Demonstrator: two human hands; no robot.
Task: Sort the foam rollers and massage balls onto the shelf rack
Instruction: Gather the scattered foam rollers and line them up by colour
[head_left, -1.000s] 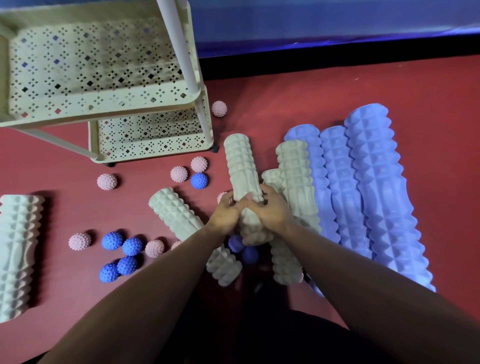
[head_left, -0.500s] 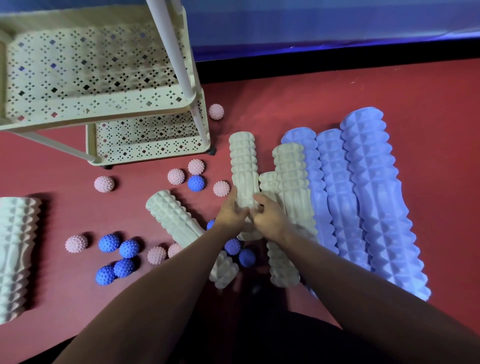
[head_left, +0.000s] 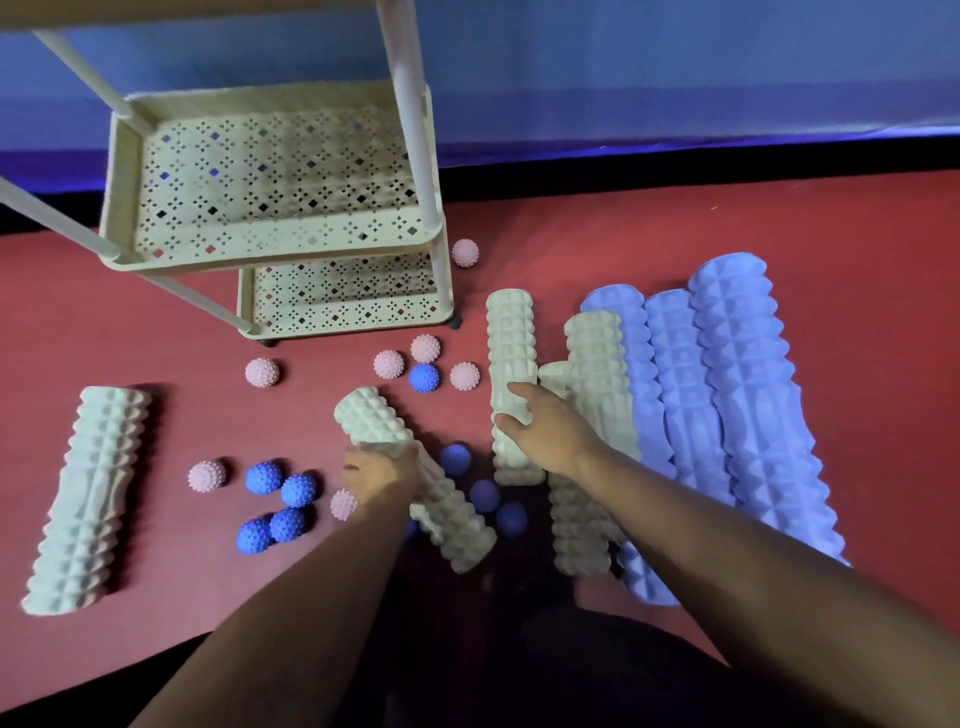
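A cream shelf rack with perforated tiers (head_left: 270, 254) stands at the back left, its tiers bare. My right hand (head_left: 545, 431) grips the lower half of a cream foam roller (head_left: 511, 353) that points away from me. My left hand (head_left: 382, 475), blurred, wraps around the middle of a slanting cream roller (head_left: 447, 519). Two more cream rollers (head_left: 597, 374) lie just right of my right hand. Three lilac rollers (head_left: 743, 405) lie side by side on the right. Pink spiky balls (head_left: 388, 364) and blue spiky balls (head_left: 291, 506) are scattered on the red floor.
Another cream roller (head_left: 88, 499) lies alone at the far left. A few blue balls (head_left: 485, 496) sit between the two held rollers. One pink ball (head_left: 465, 253) rests by the rack's right post. A dark skirting and blue wall (head_left: 675, 93) close the back.
Both hands were together on the cream roller that points away. My left hand has moved off to the left onto the slanting roller. The view has tilted up, showing more rack.
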